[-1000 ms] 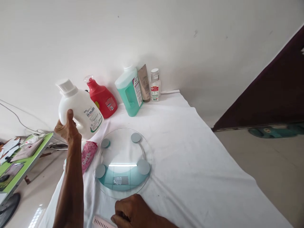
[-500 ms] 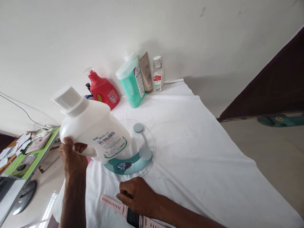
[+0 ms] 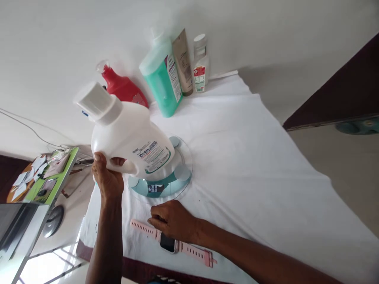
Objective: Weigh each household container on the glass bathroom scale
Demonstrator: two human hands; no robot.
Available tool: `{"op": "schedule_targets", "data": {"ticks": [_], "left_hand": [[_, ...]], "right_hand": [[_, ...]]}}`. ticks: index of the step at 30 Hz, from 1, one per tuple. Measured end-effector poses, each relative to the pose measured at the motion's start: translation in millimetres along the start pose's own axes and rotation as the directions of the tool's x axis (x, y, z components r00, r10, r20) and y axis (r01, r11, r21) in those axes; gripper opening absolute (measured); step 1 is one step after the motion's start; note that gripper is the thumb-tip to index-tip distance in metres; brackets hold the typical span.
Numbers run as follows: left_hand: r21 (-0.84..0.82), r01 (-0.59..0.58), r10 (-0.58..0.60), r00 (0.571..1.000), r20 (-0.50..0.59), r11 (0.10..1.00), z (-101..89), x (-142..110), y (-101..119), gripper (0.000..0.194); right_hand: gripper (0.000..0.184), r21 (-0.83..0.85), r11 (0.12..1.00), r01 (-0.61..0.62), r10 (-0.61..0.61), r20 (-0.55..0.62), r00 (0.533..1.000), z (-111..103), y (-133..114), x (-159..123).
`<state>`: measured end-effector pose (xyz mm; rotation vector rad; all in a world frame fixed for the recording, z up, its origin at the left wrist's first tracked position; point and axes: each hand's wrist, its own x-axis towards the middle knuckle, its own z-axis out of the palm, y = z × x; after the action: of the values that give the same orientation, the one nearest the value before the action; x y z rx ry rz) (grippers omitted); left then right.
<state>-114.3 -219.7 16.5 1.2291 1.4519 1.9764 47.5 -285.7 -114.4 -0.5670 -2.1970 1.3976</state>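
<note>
My left hand is closed round the handle of a large white laundry detergent bottle. The bottle leans with its white cap towards the upper left, its base over a round glass scale. Whether the base touches the glass I cannot tell. The scale's lit display shows digits. My right hand lies on the cloth just in front of the scale, fingers curled in, with nothing seen in them. Right below it a smartwatch with a pink strap lies flat, its upper edge partly covered by the hand.
Along the wall stand a red bottle, a green liquid bottle, a beige tube and a small clear bottle with a white cap. White cloth covers the table. Further left is a green-topped desk with papers.
The detergent bottle in my left hand has shifted right, further over the scale. The view has tilted down, showing more of the watch. My right hand stays curled near the watch.
</note>
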Motion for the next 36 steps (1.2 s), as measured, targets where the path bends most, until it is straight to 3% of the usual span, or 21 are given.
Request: {"op": "schedule_targets", "data": {"ticks": [3, 6, 8, 10, 13, 16, 31, 33, 36], "left_hand": [[0.234, -0.174, 0.167, 0.985, 0.048, 0.957, -25.6, -8, -6, 0.063], [0.537, -0.242, 0.285, 0.959, 0.005, 0.808, -66.8, -35, -18, 0.058], [0.656, -0.119, 0.204, 0.978, -0.053, 0.745, -94.6, -61, -29, 0.053], [0.704, 0.042, 0.026, 0.996, -0.086, 0.709, -116.5, -85, -40, 0.053], [0.748, 0.191, -0.195, 0.977, -0.084, 0.636, -132.9, -108, -52, 0.050], [0.772, 0.204, -0.233, 0.970, -0.075, 0.602, -135.4, -111, -56, 0.050], [0.772, 0.228, -0.266, 0.961, -0.079, 0.593, -130.0, -107, -56, 0.050], [0.725, 0.251, -0.285, 0.955, -0.079, 0.641, -128.7, -106, -54, 0.051], [0.541, 0.255, -0.247, 0.965, -0.089, 0.801, -120.7, -93, -48, 0.050]], "right_hand": [[0.035, 0.008, 1.000, -0.004, 0.004, -0.021, 1.000, 0, -1, 0], [0.036, 0.006, 1.000, 0.002, -0.001, -0.037, 0.999, 1, 0, 0], [0.036, 0.007, 1.000, 0.013, -0.013, -0.036, 0.999, 2, 0, 0], [0.036, 0.000, 1.000, 0.022, -0.022, -0.034, 0.999, 3, 1, 0], [0.035, -0.022, 0.999, 0.029, -0.030, -0.041, 0.999, 4, 2, 0], [0.035, -0.023, 0.999, 0.044, -0.046, -0.056, 0.997, 5, 2, 0], [0.032, -0.021, 0.998, 0.054, -0.055, -0.062, 0.997, 6, 4, 0], [0.032, -0.024, 0.999, 0.042, -0.043, -0.051, 0.998, 4, 2, 0], [0.034, -0.020, 1.000, 0.022, -0.023, -0.033, 0.999, 1, 0, 0]]}}
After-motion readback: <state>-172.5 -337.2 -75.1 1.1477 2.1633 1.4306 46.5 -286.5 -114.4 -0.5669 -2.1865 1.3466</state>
